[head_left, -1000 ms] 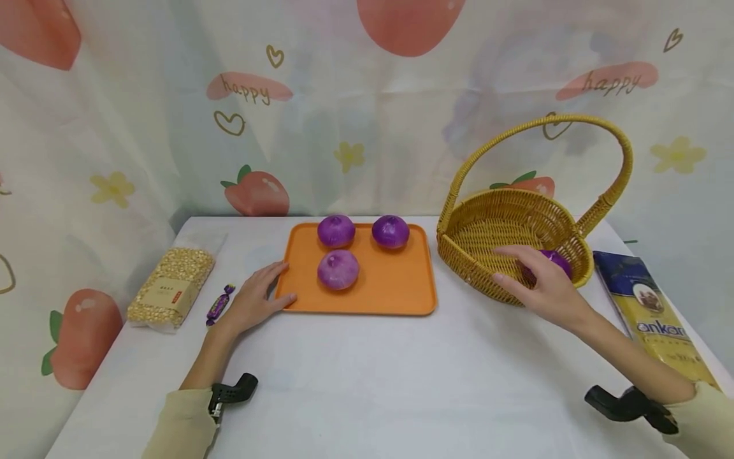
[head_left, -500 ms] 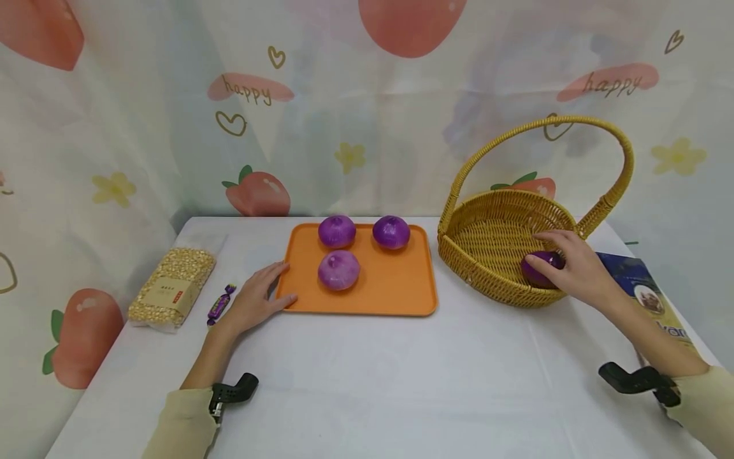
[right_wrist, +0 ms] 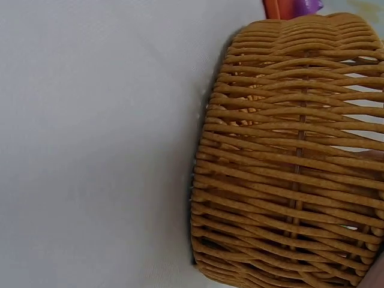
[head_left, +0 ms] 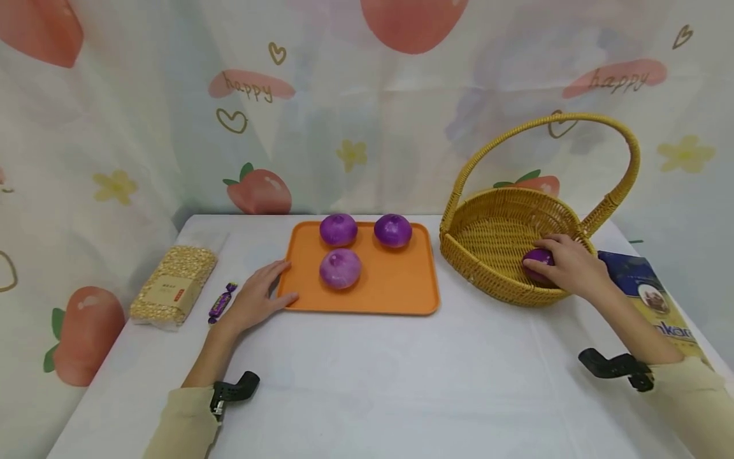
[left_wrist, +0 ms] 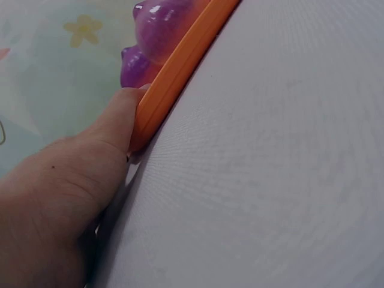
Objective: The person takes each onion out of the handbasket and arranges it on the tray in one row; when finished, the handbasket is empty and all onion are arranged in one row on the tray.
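My left hand (head_left: 258,298) rests at the left end of an orange tray (head_left: 395,290), fingers over its rim and thumb at the near corner. In the left wrist view the thumb (left_wrist: 114,123) touches the tray's edge (left_wrist: 171,78). Three purple onions are on the tray: one near the front (head_left: 340,268), one behind it (head_left: 338,229) and one at the back right (head_left: 392,230). My right hand (head_left: 573,264) reaches into the wicker basket (head_left: 487,274) and grips a dark purple onion (head_left: 538,262), partly covered by the fingers. The basket wall (right_wrist: 288,150) hides most of that hand in the right wrist view.
A bag of yellow kernels (head_left: 172,284) and a purple wrapped candy (head_left: 221,303) lie left of the tray. Behind my right forearm lies a blue and gold packet (head_left: 654,296). The basket's tall handle (head_left: 573,117) arches over it. A patterned curtain (head_left: 395,127) stands behind the table.
My right hand shifted right over the basket's near right side, then closed round the onion inside. The left hand stays on the tray, and the three onions there keep their places.
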A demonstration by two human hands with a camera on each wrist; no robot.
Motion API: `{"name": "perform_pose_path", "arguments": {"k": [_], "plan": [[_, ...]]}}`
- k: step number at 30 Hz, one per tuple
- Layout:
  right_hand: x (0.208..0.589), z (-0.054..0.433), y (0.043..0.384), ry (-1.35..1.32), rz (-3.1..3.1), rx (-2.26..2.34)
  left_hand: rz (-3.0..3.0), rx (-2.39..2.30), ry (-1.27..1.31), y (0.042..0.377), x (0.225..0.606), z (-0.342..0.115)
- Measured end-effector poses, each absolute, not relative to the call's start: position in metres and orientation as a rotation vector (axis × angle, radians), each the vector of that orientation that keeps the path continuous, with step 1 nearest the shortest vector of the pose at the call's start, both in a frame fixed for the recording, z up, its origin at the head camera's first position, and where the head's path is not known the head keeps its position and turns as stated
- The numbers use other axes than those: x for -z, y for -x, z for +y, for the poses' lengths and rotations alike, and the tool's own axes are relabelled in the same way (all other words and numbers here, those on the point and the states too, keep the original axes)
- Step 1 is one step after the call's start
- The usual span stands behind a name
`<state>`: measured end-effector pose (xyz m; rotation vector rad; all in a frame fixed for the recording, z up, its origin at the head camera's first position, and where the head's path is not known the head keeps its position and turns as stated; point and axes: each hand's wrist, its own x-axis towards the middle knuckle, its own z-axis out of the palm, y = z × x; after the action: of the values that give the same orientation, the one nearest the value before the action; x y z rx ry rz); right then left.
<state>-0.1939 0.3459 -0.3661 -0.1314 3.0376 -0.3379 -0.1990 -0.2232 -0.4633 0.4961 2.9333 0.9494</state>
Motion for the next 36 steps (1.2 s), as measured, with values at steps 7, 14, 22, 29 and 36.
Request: {"name": "perform_pose_path", "arguments": {"k": [7,14,22,29,36], "plan": [[0.366,0.342,0.200,0.196,3.035,0.284,2.944,-0.942,-0.471,0.200,0.464,-0.225],[0.368,0.342,0.206,0.338,3.018,0.296,2.937,-0.934,-0.457,0.199,0.463,-0.224],[0.370,0.342,0.207,0.398,3.002,0.283,2.934,-0.925,-0.455,0.200,0.463,-0.223],[0.372,0.343,0.207,0.416,2.976,0.294,2.934,-0.930,-0.445,0.199,0.464,-0.223],[0.372,0.341,0.207,0.415,2.959,0.371,2.934,-0.929,-0.449,0.199,0.465,-0.223]]}}
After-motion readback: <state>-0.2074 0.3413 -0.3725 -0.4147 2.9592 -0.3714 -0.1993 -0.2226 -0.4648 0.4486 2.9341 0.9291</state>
